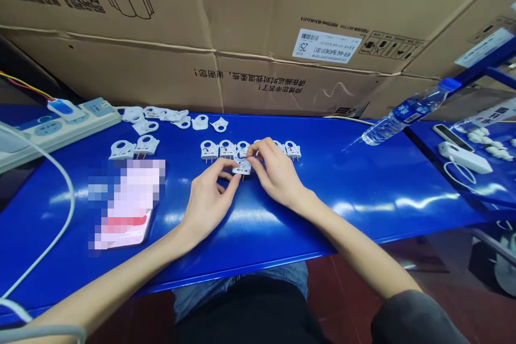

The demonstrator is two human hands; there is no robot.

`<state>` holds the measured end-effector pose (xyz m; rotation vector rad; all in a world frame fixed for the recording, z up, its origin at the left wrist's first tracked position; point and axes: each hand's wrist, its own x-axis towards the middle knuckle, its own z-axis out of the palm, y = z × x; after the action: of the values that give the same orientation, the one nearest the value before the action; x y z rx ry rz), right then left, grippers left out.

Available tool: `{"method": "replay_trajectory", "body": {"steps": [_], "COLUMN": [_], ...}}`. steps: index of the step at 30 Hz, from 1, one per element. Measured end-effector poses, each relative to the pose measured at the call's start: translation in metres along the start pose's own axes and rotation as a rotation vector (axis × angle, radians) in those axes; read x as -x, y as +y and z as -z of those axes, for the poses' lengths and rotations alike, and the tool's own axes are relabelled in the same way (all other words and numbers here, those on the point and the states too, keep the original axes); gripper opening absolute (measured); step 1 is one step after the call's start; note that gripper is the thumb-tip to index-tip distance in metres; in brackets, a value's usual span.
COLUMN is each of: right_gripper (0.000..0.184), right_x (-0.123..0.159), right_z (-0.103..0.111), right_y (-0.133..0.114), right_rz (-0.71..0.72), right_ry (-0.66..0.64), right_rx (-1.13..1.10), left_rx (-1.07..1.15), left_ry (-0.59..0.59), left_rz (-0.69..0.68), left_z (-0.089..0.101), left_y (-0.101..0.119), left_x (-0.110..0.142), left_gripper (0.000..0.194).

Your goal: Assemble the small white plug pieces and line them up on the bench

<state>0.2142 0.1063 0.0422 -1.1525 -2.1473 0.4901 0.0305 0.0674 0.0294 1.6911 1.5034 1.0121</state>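
Note:
Between both hands, just in front of a row of similar pieces, is a white plug housing [242, 166] with metal pins pointing down. My left hand [208, 196] pinches its left side between thumb and fingers. The thumb and fingertips of my right hand [278, 172] close at its upper right edge; any small part between them is too small to make out. Behind the hands stand several white plug housings with round openings, among them a left-end housing [209, 149] and a right-end housing [293, 149]. My right hand partly hides this row.
More white housings [139, 145] and loose white ring-shaped parts [167, 114] lie back left. A phone [131, 201], partly pixelated, rests near my left forearm, by a power strip [80, 123] and white cable [71, 188]. A water bottle [407, 113] leans right; a large carton [250, 37] stands behind.

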Motion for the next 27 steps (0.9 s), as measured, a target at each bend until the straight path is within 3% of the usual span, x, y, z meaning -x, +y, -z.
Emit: {"method": "replay_trajectory", "body": {"steps": [15, 27], "right_gripper": [0.009, 0.013], "right_x": [0.0013, 0.0011], "right_z": [-0.0060, -0.0056], "right_y": [0.0024, 0.0068], "right_rz": [-0.024, 0.066], "right_ry": [-0.054, -0.097], "right_rx": [-0.037, 0.065], "left_rx": [-0.006, -0.002], "left_ry": [-0.020, -0.031], "left_rz": [-0.057, -0.046], "left_z": [-0.0003, 0.0005], "left_y": [-0.0017, -0.0020], "left_x": [0.0006, -0.0002], "left_gripper": [0.024, 0.021]}}
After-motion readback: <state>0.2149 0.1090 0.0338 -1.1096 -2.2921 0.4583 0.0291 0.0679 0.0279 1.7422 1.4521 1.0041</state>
